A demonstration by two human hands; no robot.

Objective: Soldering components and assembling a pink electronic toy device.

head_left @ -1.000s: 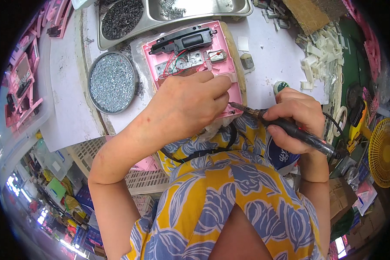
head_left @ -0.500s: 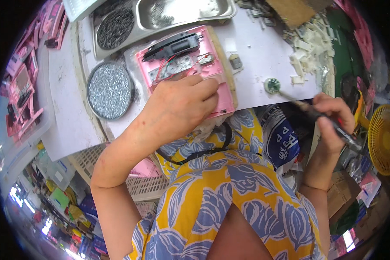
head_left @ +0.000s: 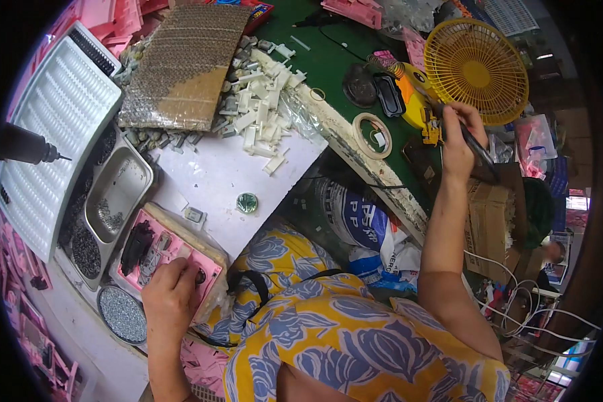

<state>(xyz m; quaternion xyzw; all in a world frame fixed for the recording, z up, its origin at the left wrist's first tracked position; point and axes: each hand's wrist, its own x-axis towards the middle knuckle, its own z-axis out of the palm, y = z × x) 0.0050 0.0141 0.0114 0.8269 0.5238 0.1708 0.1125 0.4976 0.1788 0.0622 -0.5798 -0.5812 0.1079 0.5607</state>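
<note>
My left hand (head_left: 165, 298) rests on a pink plastic casing (head_left: 210, 269) on the table, fingers bent and pressed together inside it; what they pinch is hidden. A black part (head_left: 137, 248) and small metal pieces sit in the casing. Out to the right, my right hand (head_left: 459, 147) is wrapped round the dark handle of a soldering iron (head_left: 480, 153). Its tip end points toward a yellow soldering-iron stand (head_left: 414, 104) with a coiled spring; whether they touch I cannot tell. A small round tin (head_left: 246, 203) with green contents stands on the white sheet.
Loose white plastic parts (head_left: 264, 110) lie beside bubble-wrapped cardboard (head_left: 181, 67). A metal tray (head_left: 117, 191) and a round dish of small metal pieces (head_left: 122, 315) stand left. A powered screwdriver (head_left: 30, 144) hangs there. A tape roll (head_left: 372, 136) and yellow fan (head_left: 479, 63) are right.
My right hand has carried the soldering iron away from the green tin, out to the stand. The view has swung right. My left hand stays on the pink casing.
</note>
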